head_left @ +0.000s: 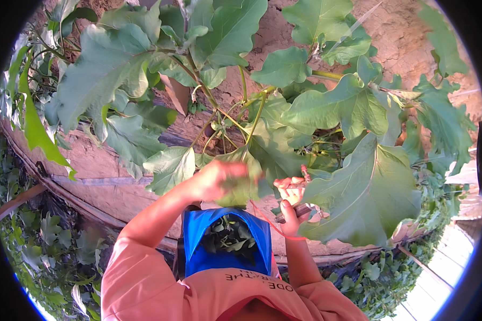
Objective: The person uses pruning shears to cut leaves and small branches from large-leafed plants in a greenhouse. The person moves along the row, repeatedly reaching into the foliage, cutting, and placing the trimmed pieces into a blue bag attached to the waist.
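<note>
My left hand [219, 179], smeared by motion, is over a broad green leaf [238, 190] low on a large-leaved plant. Whether its fingers grip that leaf cannot be made out. To its right, my right hand [290, 206] is closed around a slim, two-armed hand tool that looks like pruning shears [300, 212]; part of it is hidden by the fingers. A thin red cord [268, 220] runs by the right wrist. Beside that hand spreads a big leaf [367, 195]. At my waist hangs a blue bag [198, 251], its mouth open, with dark green leaves [230, 235] inside.
Branching stems [209, 96] and wide leaves fill the space ahead, over dry brown soil [278, 21]. A curved edge of the soil bed [102, 214] runs between me and the plant. Low greenery [48, 257] grows at left and lower right, with wooden sticks [19, 202] among it.
</note>
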`<state>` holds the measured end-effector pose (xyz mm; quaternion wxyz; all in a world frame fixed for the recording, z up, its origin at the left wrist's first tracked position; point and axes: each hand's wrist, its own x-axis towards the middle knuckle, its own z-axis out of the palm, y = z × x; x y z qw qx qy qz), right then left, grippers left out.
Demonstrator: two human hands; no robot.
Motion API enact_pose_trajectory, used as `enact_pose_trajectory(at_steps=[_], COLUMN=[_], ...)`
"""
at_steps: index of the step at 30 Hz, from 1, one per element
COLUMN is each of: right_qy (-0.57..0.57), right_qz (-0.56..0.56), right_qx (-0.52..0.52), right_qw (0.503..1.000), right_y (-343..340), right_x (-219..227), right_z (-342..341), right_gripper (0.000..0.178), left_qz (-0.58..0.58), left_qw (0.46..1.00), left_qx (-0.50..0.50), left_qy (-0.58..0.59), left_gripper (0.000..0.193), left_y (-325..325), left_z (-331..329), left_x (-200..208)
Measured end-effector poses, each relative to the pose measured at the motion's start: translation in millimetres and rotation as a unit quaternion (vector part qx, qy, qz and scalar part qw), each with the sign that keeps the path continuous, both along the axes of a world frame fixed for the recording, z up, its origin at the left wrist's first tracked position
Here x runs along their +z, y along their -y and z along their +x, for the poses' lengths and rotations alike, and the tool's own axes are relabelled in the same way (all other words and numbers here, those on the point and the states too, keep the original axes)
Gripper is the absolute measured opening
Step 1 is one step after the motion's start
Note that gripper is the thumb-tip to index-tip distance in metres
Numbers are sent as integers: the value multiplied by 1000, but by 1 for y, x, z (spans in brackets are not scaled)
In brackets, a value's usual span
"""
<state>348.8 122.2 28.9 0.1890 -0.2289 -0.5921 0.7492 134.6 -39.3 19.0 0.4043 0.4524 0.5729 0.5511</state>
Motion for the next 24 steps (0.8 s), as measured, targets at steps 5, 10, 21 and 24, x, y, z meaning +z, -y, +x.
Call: enact_pose_trajectory(at_steps=[5,10,21,24], right_qy=[-64,-116,32,25], right_qz=[-82,22,13,-1], right_qx=[-47,-21,-34,-50], right_qw=[994,993,999,998], right_y=[-22,-49,-72,-69], right_x=[-15,-9,-45,-50], right_z=[-23,-81,-110,-117], right_gripper=[79,70,30,10], left_qz=[-12,-122,-83,-92], left_qw=[964,889,943,948], left_qx=[93,325,322,301], left_qy=[-250,-298,-13,47], left_gripper=[50,49,42,37], left_y=[-15,-144,-160,-156], left_z=[-6,-28,-54,-60], left_x=[9,-48,-81,-70])
